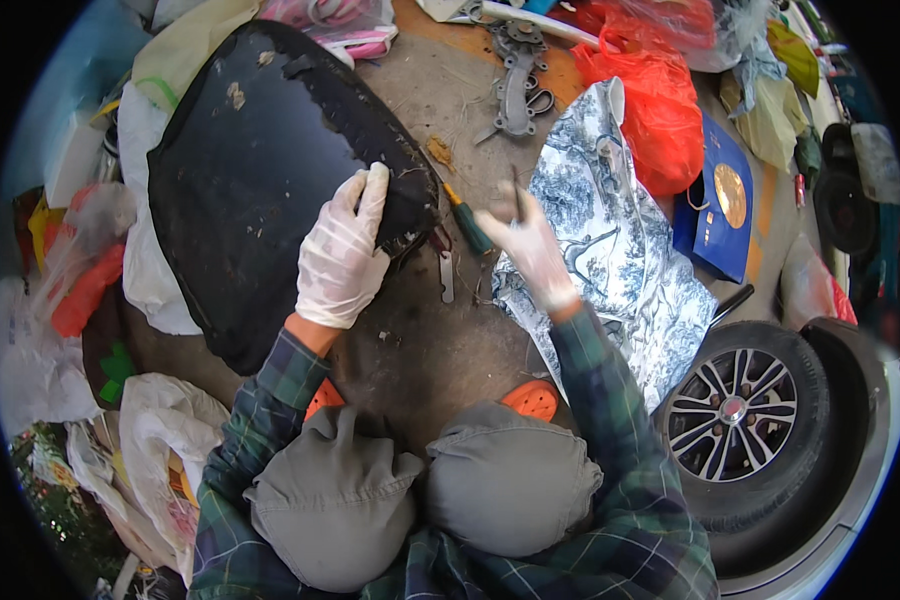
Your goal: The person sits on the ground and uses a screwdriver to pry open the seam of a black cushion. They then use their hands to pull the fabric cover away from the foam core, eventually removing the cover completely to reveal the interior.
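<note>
A large black panel with a dark covering and torn edges (247, 150) lies on the ground at the left. My left hand (345, 247), in a thin whitish glove, rests on its right part, fingers pointing away from me. My right hand (521, 232), gloved too and blurred, is raised to the right of the panel, with a thin dark tool (517, 191) between its fingers; its kind cannot be told. Between the hands lies a screwdriver with a green and yellow handle (471, 225). Nearer me is a flat notched metal strip (447, 276) beside the panel's corner.
A blue-and-white patterned sheet (615, 300) lies under and beyond my right hand. Scissors (541, 101) touch a grey cast metal part (515, 90) at the top. A red plastic bag (656, 112) and a blue paper bag (720, 217) stand right, above a car wheel (733, 411).
</note>
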Demonstrator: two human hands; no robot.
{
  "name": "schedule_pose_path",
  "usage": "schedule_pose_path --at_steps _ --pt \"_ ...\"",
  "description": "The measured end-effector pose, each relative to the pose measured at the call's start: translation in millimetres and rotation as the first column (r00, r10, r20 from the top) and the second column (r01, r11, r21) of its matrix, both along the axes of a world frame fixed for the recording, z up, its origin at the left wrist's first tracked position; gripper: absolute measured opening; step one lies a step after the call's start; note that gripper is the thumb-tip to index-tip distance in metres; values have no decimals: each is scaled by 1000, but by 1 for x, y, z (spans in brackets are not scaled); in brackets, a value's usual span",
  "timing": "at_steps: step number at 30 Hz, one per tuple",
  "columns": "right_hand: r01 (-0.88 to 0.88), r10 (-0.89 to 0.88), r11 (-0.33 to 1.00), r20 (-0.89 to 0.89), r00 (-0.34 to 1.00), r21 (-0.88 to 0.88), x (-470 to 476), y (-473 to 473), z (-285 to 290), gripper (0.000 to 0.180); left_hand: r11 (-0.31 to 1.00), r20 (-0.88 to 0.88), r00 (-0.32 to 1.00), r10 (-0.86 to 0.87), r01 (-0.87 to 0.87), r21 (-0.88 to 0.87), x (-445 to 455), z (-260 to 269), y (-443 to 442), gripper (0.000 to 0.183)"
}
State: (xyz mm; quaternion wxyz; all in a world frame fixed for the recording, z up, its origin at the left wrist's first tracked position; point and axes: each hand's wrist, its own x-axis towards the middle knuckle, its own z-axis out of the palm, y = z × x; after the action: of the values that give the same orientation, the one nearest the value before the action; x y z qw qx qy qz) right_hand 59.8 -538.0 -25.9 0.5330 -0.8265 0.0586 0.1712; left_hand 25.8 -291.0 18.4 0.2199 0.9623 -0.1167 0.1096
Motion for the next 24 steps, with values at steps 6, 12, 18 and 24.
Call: schedule_pose_path --at_steps 6,12,18,24 --pt "-249 243 967 -91 966 -58 81 92 -9 91 1000 -114 993 -25 22 -22 -13 37 15 85" --pt "-353 371 924 -130 919 145 23 89 -57 58 974 -185 972 -144 173 148 -61 92 60 73" --pt "-258 313 941 -275 909 220 -45 106 -84 82 870 -423 875 -234 383 312 -89 50 62 67" --pt "-109 175 974 -350 920 199 -52 107 -57 71 768 -403 810 -426 559 312 -63 37 60 76"
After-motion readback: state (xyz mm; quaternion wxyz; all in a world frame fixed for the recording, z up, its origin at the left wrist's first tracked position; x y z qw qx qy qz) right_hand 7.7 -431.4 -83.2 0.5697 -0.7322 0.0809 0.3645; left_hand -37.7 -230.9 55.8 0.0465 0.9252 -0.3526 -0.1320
